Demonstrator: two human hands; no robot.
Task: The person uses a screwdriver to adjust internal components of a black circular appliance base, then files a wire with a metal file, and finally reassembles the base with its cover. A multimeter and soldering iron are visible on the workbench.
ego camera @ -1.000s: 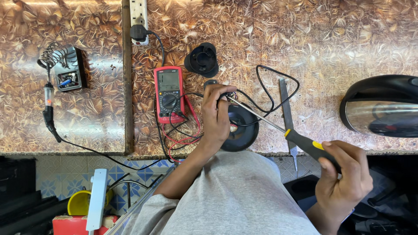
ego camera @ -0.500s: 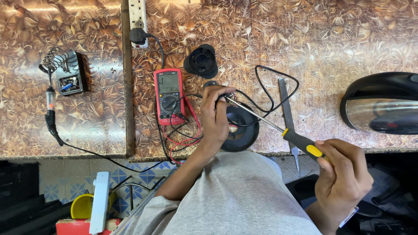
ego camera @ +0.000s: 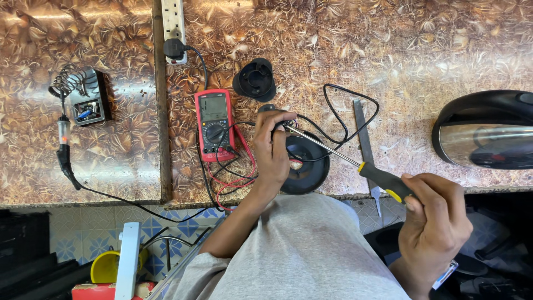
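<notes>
My left hand [ego camera: 273,150] rests on a round black base [ego camera: 307,165] at the bench's front edge, fingers curled over a small part at its top rim. My right hand [ego camera: 435,216] grips the black and yellow handle of a screwdriver [ego camera: 355,165], and the thin shaft slants up-left so that its tip meets the fingers of my left hand. A black cable [ego camera: 344,111] loops out from the base. A red multimeter [ego camera: 215,124] lies just left of my left hand, its red and black leads [ego camera: 236,178] tangled beneath my wrist.
A black round cap [ego camera: 255,80] lies behind the multimeter. A steel kettle [ego camera: 486,133] lies at the right. A flat metal blade [ego camera: 365,141] lies beside the cable. A soldering iron [ego camera: 64,150] and its stand [ego camera: 83,97] sit at the left, a power strip [ego camera: 172,22] at the back.
The screwdriver handle and my right hand have shifted slightly; the tip stays at my left hand's fingers. My left hand stays on the black base.
</notes>
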